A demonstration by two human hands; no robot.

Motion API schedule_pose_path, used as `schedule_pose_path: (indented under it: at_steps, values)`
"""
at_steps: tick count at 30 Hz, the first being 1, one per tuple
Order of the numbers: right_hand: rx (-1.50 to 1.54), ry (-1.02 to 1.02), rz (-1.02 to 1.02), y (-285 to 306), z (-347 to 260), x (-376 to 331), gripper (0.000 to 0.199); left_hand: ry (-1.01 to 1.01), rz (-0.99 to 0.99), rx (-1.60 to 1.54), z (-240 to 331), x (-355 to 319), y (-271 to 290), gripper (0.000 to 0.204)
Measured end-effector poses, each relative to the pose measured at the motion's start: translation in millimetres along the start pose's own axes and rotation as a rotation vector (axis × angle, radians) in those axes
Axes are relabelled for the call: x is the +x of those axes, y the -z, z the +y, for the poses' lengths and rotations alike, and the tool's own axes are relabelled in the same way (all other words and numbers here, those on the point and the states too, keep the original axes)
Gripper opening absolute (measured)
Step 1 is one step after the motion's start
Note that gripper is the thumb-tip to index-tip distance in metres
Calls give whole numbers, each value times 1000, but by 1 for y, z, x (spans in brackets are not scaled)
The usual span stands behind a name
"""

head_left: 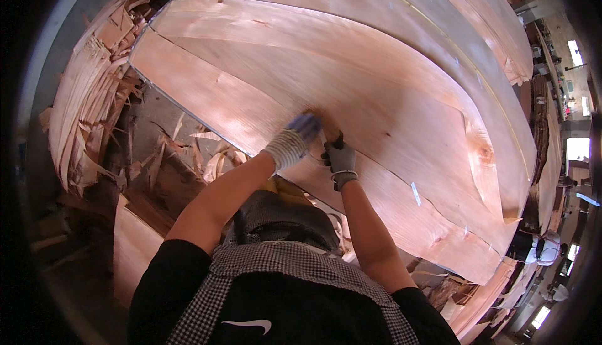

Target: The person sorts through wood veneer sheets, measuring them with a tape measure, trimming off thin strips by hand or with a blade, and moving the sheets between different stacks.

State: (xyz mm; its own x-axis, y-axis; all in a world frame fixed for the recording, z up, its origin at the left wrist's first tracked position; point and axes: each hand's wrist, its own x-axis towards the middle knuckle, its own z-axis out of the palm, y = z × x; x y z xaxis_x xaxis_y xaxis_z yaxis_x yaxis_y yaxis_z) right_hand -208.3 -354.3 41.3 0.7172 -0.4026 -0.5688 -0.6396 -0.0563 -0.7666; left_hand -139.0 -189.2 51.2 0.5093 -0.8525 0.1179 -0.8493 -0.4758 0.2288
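Observation:
Wide, thin, pinkish wood veneer sheets [401,113] lie overlapping on a large table in front of me. My left hand [296,137], in a striped glove with blue fingers, is at the sheets near the table's close edge, its fingers drawn together. Just to its right, my right hand [340,159] wears a grey glove with dark fingertips; its fingers are curled and the thumb points up. A narrow light sliver shows between the two hands, too small to name. What either hand grips is hidden. A long seam between veneer pieces runs past my hands.
A tall stack of ragged veneer [84,107] stands at the left. Torn scraps [216,160] litter the floor beside the table. A short piece of light-blue tape [416,193] sticks to the veneer. Another person [540,248] is at the far right.

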Motion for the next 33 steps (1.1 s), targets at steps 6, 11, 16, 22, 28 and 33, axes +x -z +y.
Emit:
schedule_pose_path:
  at_steps: [6, 11, 16, 22, 28, 33]
  values:
    - [-542, 370, 82, 5, -4, -10, 18, -32, -176, 13, 9, 14, 4, 52]
    - [-646, 293, 135, 38, -26, 13, 28, -68, -384, 85, 2, 25, 59, 41]
    - [-166, 12, -115, -43, -106, -18, 23, -221, -349, -266, -78, -90, 56, 35]
    - [-18, 60, -174, -232, -190, 10, 20, 324, -236, 60, -268, -149, 87, 35]
    - [-374, 234, 276, -325, -167, 79, 30, 91, 75, 20, -326, -118, 110, 54]
    - [-327, 8, 128, -331, -189, 36, 30, 7, -80, -42, -351, -119, 93, 47]
